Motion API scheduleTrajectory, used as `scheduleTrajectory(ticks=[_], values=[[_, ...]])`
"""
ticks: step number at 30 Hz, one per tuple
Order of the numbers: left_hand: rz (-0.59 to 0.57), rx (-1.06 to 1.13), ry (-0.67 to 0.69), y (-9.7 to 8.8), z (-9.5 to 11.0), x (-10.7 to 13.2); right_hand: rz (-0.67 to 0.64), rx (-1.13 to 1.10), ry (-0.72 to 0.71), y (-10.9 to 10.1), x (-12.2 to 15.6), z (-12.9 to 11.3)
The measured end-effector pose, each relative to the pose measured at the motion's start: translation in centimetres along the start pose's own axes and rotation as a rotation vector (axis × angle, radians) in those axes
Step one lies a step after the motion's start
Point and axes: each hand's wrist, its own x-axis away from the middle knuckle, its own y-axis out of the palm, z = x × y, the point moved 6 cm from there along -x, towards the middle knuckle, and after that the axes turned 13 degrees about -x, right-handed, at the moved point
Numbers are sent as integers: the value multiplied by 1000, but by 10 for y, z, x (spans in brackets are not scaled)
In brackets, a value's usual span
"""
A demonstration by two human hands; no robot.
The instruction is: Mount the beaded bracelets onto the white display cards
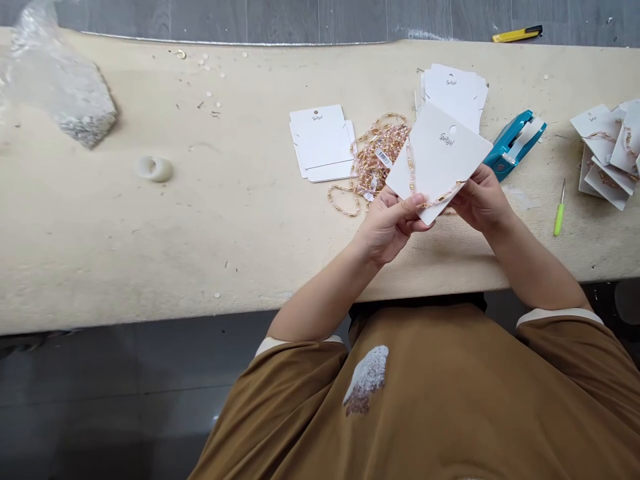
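Observation:
Both my hands hold a white jewelry card (435,160) tilted above the table. A pink and gold beaded necklace (411,170) lies across the card's face and runs to its right edge. My left hand (393,223) pinches the card's lower left edge, its thumb pressed on the beads. My right hand (483,200) grips the right edge, where some fingers are hidden behind the card. Just left of the card, a heap of similar beaded necklaces (377,150) with small barcode tags lies on the table.
White card stacks (320,143) (453,93) lie beyond my hands. A teal tape dispenser (515,143), a green-handled awl (559,217) and beaded cards (607,150) are to the right. A yellow cutter (515,35) lies at the far edge. Leftward are a tape roll (155,169) and a plastic bag (75,87).

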Motion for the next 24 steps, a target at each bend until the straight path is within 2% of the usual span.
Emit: scheduleTrajectory(ticks=[7, 11, 14, 17, 20, 24], values=[[180, -91, 200, -10, 11, 3, -14, 129, -191, -4, 1, -26], [223, -86, 231, -12, 9, 1, -47, 200, -222, 0, 7, -31], [215, -92, 226, -11, 7, 0, 20, 295, -297, 2, 11, -34], [141, -68, 175, -9, 4, -2, 128, 357, -361, 0, 13, -35], [98, -41, 132, -7, 0, -3, 123, 349, -346, -3, 11, -34], [158, -80, 178, -9, -1, -4, 89, 338, -289, -7, 6, -32]])
